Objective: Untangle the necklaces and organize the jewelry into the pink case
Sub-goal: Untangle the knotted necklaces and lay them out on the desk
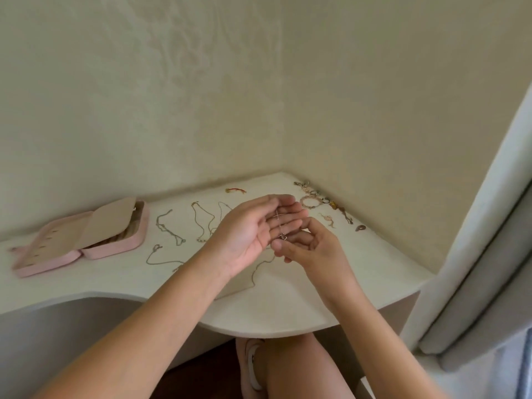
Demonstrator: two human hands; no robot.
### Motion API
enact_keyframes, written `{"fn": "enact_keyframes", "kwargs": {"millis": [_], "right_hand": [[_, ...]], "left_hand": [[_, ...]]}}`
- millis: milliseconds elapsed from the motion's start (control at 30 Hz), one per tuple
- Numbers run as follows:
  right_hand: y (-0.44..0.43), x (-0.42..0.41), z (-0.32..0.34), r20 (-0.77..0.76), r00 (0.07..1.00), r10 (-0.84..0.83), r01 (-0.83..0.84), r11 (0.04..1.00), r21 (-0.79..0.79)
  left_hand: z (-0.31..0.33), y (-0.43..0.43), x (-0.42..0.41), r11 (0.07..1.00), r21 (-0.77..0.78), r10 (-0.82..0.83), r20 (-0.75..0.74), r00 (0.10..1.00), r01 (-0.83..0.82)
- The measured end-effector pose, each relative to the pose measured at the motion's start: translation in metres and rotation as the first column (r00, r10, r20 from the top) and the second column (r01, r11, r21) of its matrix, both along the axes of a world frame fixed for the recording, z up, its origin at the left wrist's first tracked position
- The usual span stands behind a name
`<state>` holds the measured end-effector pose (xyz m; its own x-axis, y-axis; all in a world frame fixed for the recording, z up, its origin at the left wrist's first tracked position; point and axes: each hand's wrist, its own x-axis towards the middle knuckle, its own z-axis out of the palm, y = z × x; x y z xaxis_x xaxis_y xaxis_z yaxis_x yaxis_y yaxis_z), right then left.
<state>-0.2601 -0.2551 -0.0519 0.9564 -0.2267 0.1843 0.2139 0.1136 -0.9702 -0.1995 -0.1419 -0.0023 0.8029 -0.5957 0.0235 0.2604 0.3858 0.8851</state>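
Thin necklace (pixel 278 223): fine silver-toned chain with a small dark pendant (pixel 283 237). It lies across the fingers of the left hand and is held above the table (pixel 288 312). Below the hands, a loose length of the chain trails down to the tabletop.

Left hand (pixel 253 228): palm turned up, fingers straight and close together, carrying the chain and not gripping it. Its forearm reaches in from the lower left.

Right hand (pixel 313 246): just beside the left and touching it at the fingertips. Its fingers are curled, and thumb and forefinger pinch the chain right by the pendant.

Pink case (pixel 115 249): on the table at the far left, well apart from the hands. It lies open, with a beige inner flap raised over one half.

Three other chains (pixel 169 228) are laid out separately on the table between the case and the hands. A red bracelet (pixel 236 190) lies near the wall. Beaded bracelets (pixel 311 201) are clustered in the right corner, and the small pieces beside them are too small to identify
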Motion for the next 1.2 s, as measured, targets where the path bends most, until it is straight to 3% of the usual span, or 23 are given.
{"fn": "enact_keyframes", "kwargs": {"millis": [133, 300, 467, 600, 700, 933, 1200], "right_hand": [[-0.003, -0.008, -0.001, 0.042, 0.998, -0.053, 0.05, 0.995, 0.081], [-0.001, -0.017, 0.002, 0.147, 0.979, -0.144, 0.132, 0.987, 0.089], [0.009, -0.02, 0.004, 0.255, 0.942, -0.22, 0.246, 0.966, -0.077], [0.013, -0.023, 0.005, 0.418, 0.873, -0.25, 0.374, 0.894, -0.246], [0.014, -0.022, 0.006, 0.486, 0.835, -0.258, 0.429, 0.859, -0.28], [0.013, -0.022, 0.007, 0.443, 0.867, -0.228, 0.349, 0.912, -0.214], [0.009, -0.021, 0.01, 0.405, 0.891, -0.204, 0.339, 0.893, -0.296]], "left_hand": [[0.0, -0.005, -0.005, 0.999, -0.017, 0.03, 0.009, 1.0, -0.029], [0.002, -0.005, -0.008, 0.994, -0.101, 0.03, -0.122, 0.992, -0.042], [0.006, -0.001, -0.013, 0.982, -0.188, -0.032, -0.261, 0.965, -0.018], [0.009, 0.003, -0.017, 0.98, -0.197, -0.034, -0.262, 0.964, -0.02], [0.011, 0.005, -0.019, 0.981, -0.192, -0.031, -0.238, 0.971, -0.016], [0.008, 0.006, -0.023, 0.983, -0.177, 0.002, -0.19, 0.982, -0.037], [0.006, 0.009, -0.021, 0.983, -0.175, 0.012, -0.223, 0.975, -0.052]]}}
